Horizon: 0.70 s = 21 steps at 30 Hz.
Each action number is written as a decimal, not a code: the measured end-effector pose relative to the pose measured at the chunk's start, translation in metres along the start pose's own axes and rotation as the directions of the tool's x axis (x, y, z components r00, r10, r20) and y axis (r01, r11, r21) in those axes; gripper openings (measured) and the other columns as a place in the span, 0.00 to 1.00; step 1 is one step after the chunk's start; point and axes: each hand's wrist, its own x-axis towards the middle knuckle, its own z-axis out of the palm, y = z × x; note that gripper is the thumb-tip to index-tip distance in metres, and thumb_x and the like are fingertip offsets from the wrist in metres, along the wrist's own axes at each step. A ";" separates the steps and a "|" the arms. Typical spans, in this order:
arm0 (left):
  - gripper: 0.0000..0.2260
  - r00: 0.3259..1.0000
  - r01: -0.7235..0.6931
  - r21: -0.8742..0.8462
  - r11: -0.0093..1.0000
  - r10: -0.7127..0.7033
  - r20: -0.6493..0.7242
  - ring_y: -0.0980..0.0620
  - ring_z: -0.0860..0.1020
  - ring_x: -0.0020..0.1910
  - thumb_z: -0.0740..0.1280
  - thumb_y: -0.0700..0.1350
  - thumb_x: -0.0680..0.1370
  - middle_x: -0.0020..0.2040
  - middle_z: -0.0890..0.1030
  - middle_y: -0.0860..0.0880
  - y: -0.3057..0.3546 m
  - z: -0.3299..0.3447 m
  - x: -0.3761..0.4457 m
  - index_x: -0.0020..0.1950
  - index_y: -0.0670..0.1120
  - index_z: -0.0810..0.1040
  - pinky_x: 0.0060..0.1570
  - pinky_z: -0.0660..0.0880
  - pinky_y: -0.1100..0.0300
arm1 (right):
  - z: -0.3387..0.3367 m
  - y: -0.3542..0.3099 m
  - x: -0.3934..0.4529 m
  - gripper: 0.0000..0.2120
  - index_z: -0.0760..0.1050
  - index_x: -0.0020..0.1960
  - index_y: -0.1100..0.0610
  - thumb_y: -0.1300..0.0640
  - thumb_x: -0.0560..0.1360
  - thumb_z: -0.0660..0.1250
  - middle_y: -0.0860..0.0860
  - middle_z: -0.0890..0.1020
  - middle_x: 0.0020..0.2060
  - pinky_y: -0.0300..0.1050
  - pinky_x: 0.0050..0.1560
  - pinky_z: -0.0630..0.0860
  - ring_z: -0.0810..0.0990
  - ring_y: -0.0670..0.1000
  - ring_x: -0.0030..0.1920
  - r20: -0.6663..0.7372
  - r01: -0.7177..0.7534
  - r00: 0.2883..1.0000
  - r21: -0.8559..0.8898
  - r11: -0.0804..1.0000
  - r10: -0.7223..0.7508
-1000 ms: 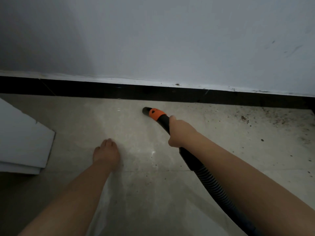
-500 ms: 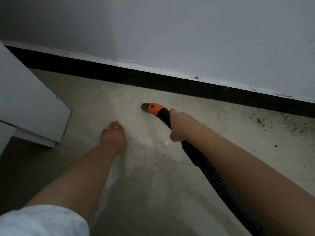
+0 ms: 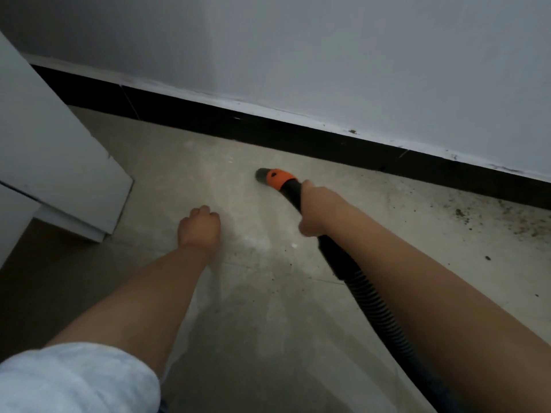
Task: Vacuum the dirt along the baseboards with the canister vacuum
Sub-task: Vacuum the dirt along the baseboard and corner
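Note:
My right hand grips the black vacuum hose just behind its orange collar and dark nozzle tip. The tip rests on the pale tile floor, a short way in front of the black baseboard. The hose runs back under my right forearm to the lower right, and the canister is out of view. My left hand rests on the floor left of the nozzle with its fingers curled under, holding nothing. Dark dirt specks lie along the baseboard at the far right.
A white furniture panel stands on the left, its corner near the baseboard. A grey-white wall rises above the baseboard. A few crumbs dot the tiles right of the hose. My light sleeve fills the lower left corner.
The view has swung left, bringing the white panel closer in. The fingers of my left hand, flat on the floor before, are now curled. My right hand still holds the hose.

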 end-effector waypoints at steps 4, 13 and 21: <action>0.13 0.999 0.020 -0.015 1.000 -0.021 -0.037 0.43 0.72 0.63 0.58 0.37 0.78 0.62 0.72 0.42 -0.004 -0.006 0.004 0.61 0.41 0.73 0.58 0.71 0.54 | 0.024 -0.010 -0.015 0.30 0.57 0.69 0.59 0.64 0.71 0.67 0.51 0.67 0.34 0.42 0.32 0.68 0.68 0.48 0.31 0.064 0.147 0.988 -0.140 0.979 -0.139; 0.14 0.999 -0.030 0.003 1.000 0.030 -0.032 0.42 0.75 0.62 0.57 0.36 0.78 0.62 0.75 0.40 -0.008 -0.014 0.008 0.63 0.41 0.73 0.58 0.73 0.53 | 0.009 0.041 -0.027 0.29 0.58 0.68 0.57 0.63 0.71 0.67 0.51 0.68 0.35 0.41 0.35 0.70 0.70 0.48 0.33 0.042 -0.009 0.999 -0.195 0.981 0.017; 0.17 0.957 -0.288 0.007 0.958 0.288 0.015 0.43 0.74 0.62 0.57 0.37 0.78 0.63 0.73 0.41 0.084 -0.030 0.007 0.66 0.41 0.70 0.59 0.72 0.53 | 0.007 0.148 -0.057 0.26 0.59 0.65 0.59 0.64 0.70 0.66 0.51 0.68 0.35 0.39 0.31 0.68 0.70 0.48 0.32 0.012 -0.294 0.955 -0.099 0.951 0.296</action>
